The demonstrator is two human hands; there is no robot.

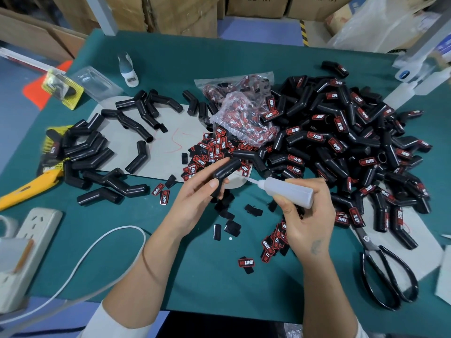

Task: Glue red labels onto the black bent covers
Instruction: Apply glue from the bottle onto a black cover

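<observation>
My left hand (195,198) grips a black bent cover (225,170), right fingers (288,206) clamped on the glue bottle (288,190); oversqueezing could flood glue past the label spot.

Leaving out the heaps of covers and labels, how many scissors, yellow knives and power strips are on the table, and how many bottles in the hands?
Scissors: 1
Yellow knife: 1
Power strip: 1
Bottle, held in the right hand: 1
Total: 4
</observation>
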